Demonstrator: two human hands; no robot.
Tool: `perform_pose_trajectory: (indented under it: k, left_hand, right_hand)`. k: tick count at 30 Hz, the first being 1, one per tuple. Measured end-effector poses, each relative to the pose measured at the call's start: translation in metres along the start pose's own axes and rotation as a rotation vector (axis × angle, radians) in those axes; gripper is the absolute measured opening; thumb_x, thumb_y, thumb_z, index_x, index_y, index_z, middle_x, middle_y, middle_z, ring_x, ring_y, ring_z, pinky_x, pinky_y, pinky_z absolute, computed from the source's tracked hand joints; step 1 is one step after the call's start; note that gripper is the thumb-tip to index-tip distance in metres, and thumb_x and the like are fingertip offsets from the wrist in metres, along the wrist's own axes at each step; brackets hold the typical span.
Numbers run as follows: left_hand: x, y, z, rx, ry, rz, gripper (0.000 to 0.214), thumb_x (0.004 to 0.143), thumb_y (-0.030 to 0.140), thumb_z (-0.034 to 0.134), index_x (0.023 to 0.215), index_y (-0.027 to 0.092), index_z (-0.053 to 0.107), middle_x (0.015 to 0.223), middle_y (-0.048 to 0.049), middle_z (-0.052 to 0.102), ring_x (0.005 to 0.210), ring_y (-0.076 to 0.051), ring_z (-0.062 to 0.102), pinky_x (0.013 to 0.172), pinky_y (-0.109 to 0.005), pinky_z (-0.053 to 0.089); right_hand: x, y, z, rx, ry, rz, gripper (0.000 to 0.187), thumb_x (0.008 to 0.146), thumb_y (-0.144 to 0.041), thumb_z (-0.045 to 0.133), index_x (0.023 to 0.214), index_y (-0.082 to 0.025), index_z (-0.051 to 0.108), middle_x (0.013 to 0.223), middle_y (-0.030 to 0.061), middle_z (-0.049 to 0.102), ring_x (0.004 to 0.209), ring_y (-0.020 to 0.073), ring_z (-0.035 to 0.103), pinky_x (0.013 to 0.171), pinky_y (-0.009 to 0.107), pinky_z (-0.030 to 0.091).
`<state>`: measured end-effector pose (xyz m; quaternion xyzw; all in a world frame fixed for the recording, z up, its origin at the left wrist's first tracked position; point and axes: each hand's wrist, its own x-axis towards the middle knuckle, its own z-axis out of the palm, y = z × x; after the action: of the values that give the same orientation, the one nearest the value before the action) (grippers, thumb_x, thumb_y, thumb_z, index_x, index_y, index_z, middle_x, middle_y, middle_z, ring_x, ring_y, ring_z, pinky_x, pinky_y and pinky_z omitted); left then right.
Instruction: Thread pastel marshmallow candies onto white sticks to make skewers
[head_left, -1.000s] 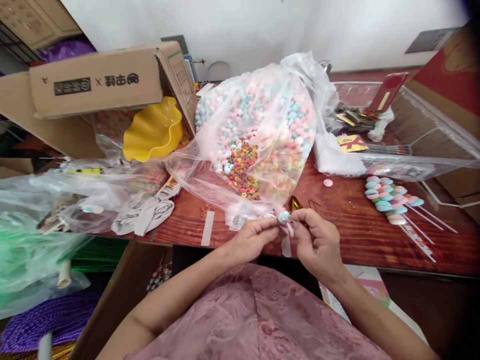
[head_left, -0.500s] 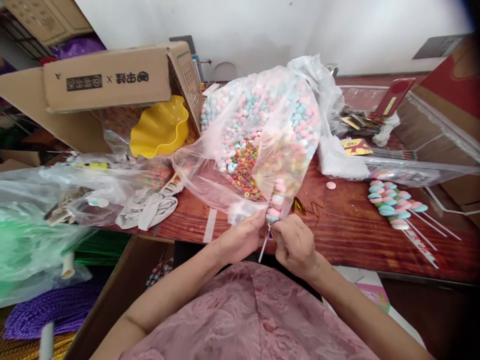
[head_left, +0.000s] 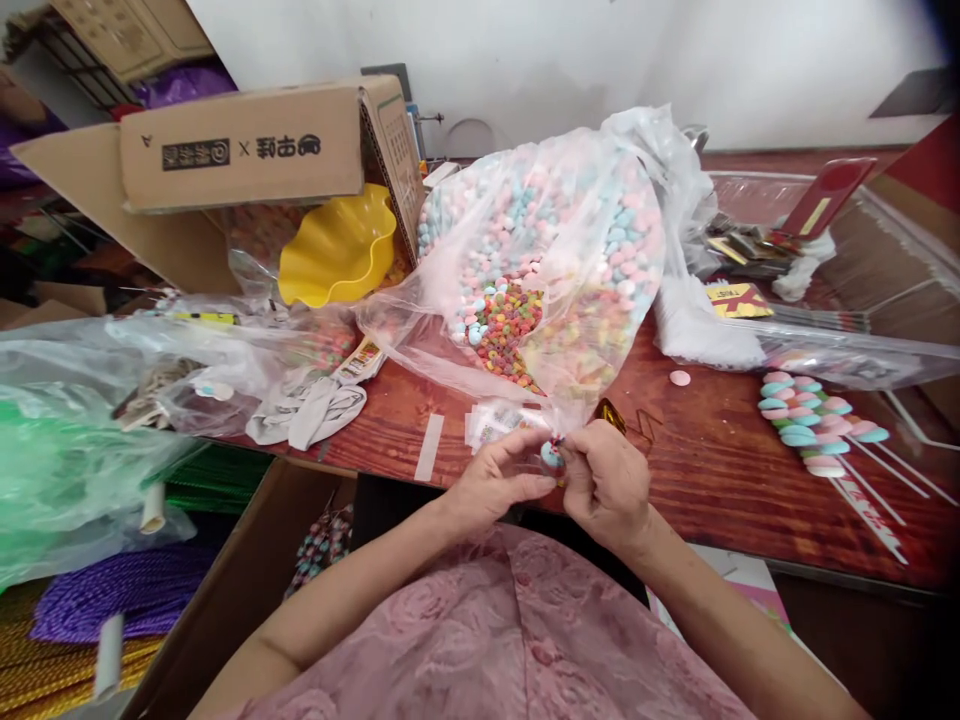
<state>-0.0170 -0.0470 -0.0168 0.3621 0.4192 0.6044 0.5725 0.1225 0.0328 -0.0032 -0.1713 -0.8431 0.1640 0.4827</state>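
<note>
A candy skewer (head_left: 551,456) is between my two hands, with its pale blue end turned up towards me and most of its length hidden. My left hand (head_left: 504,474) curls round its side, thumb and fingers closed on it. With thumb and forefinger my right hand (head_left: 611,485) pinches at a small red and dark tie (head_left: 557,440) at that end. Just beyond my hands lie printed white packets (head_left: 506,423) and a gold foil piece (head_left: 611,414). Behind them is a large clear bag (head_left: 442,350) of pink and blue candies and small coloured gummy rings.
Several finished-looking candy skewers (head_left: 814,420) lie at the right, near a loose pink candy (head_left: 679,378). A plastic tray (head_left: 885,360) stands behind them. At the left are a cardboard box (head_left: 247,150), a yellow wavy bowl (head_left: 337,250), grey gloves (head_left: 307,412) and purple cords (head_left: 120,590).
The candy skewer, upright with its white stick pointing down before, is now tipped so its tied end faces up. Both hands have turned with it. The view has shifted slightly left.
</note>
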Motion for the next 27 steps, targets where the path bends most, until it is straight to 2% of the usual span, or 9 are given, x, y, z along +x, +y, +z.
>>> perform_pose_trajectory:
  k: [2, 6, 9, 13, 16, 19, 22, 25, 27]
  left_hand:
    - [-0.002, 0.0, -0.005, 0.287, -0.054, 0.112, 0.03, 0.083, 0.02, 0.067, 0.113, 0.018, 0.069, 0.098, -0.0052, 0.068, 0.084, -0.015, 0.064, 0.08, -0.03, 0.051]
    - [-0.007, 0.012, -0.017, 0.941, -0.057, 0.491, 0.032, 0.086, 0.008, 0.048, 0.11, 0.013, 0.069, 0.097, -0.0104, 0.071, 0.088, -0.019, 0.064, 0.079, -0.032, 0.052]
    - [-0.019, 0.026, -0.022, 1.289, -0.083, 0.532, 0.035, 0.084, 0.006, 0.045, 0.109, 0.01, 0.069, 0.094, -0.0129, 0.071, 0.088, -0.022, 0.064, 0.077, -0.033, 0.052]
    - [-0.061, 0.058, -0.048, 1.437, -0.105, 0.176, 0.029, 0.081, 0.008, 0.047, 0.096, 0.015, 0.071, 0.086, -0.0081, 0.07, 0.079, -0.019, 0.064, 0.072, -0.028, 0.049]
    - [-0.107, 0.091, -0.092, 1.505, -0.177, -0.343, 0.027, 0.082, 0.012, 0.05, 0.093, 0.021, 0.073, 0.086, -0.0039, 0.072, 0.08, -0.017, 0.066, 0.075, -0.027, 0.048]
    - [-0.133, 0.11, -0.122, 1.842, -0.016, -0.7, 0.027, 0.075, 0.015, 0.06, 0.098, 0.019, 0.073, 0.093, -0.0097, 0.071, 0.09, -0.027, 0.067, 0.079, -0.036, 0.05]
    - [-0.109, 0.094, -0.103, 1.849, -0.11, -0.388, 0.027, 0.082, 0.019, 0.058, 0.106, 0.018, 0.07, 0.104, -0.0121, 0.069, 0.099, -0.026, 0.064, 0.087, -0.039, 0.051]
    - [-0.049, 0.054, -0.048, 1.745, -0.363, 0.14, 0.028, 0.085, 0.012, 0.052, 0.108, 0.016, 0.067, 0.11, -0.0124, 0.066, 0.103, -0.024, 0.06, 0.091, -0.038, 0.05]
    - [-0.01, 0.028, -0.015, 1.84, -0.455, 0.291, 0.03, 0.082, 0.009, 0.054, 0.111, 0.011, 0.064, 0.112, -0.016, 0.063, 0.106, -0.029, 0.058, 0.087, -0.041, 0.051]
  right_hand:
    - [-0.002, -0.004, 0.001, 0.14, -0.02, 0.194, 0.015, 0.088, -0.009, 0.05, 0.078, -0.02, 0.054, 0.066, -0.0005, 0.053, 0.06, 0.0121, 0.045, 0.058, 0.026, 0.035]
    - [-0.005, -0.01, 0.011, 0.906, -0.155, 1.02, 0.022, 0.078, -0.033, 0.067, 0.067, -0.019, 0.054, 0.054, -0.0047, 0.044, 0.049, 0.0085, 0.037, 0.048, 0.023, 0.031]
    - [-0.008, -0.017, 0.024, 1.108, -0.277, 1.222, 0.031, 0.066, -0.041, 0.074, 0.064, -0.019, 0.052, 0.047, -0.0068, 0.04, 0.041, 0.0061, 0.028, 0.04, 0.021, 0.024]
    - [-0.018, -0.031, 0.031, 1.199, -0.37, 1.336, 0.036, 0.067, -0.046, 0.078, 0.082, -0.017, 0.061, 0.06, 0.0017, 0.062, 0.042, 0.0077, 0.042, 0.038, 0.018, 0.02]
    - [-0.029, -0.026, 0.015, 1.174, -0.377, 1.333, 0.041, 0.072, -0.049, 0.079, 0.093, -0.017, 0.065, 0.076, 0.0069, 0.072, 0.048, 0.0083, 0.052, 0.039, 0.016, 0.022]
    - [-0.038, -0.007, -0.009, 1.038, -0.335, 1.27, 0.036, 0.074, -0.047, 0.079, 0.083, -0.015, 0.067, 0.074, 0.006, 0.07, 0.046, 0.0059, 0.049, 0.04, 0.015, 0.023]
    - [-0.041, 0.003, -0.021, 0.879, -0.213, 1.193, 0.036, 0.079, -0.05, 0.073, 0.074, -0.015, 0.064, 0.065, 0.004, 0.067, 0.042, 0.0048, 0.042, 0.038, 0.016, 0.023]
    - [-0.038, 0.0, -0.022, 0.618, -0.152, 1.017, 0.037, 0.087, -0.052, 0.061, 0.074, -0.017, 0.063, 0.062, 0.0031, 0.065, 0.041, 0.0075, 0.044, 0.039, 0.019, 0.032]
    - [-0.04, 0.003, -0.029, 0.429, -0.137, 0.941, 0.035, 0.087, -0.05, 0.059, 0.074, -0.018, 0.066, 0.062, 0.0029, 0.065, 0.046, 0.0109, 0.051, 0.043, 0.023, 0.041]
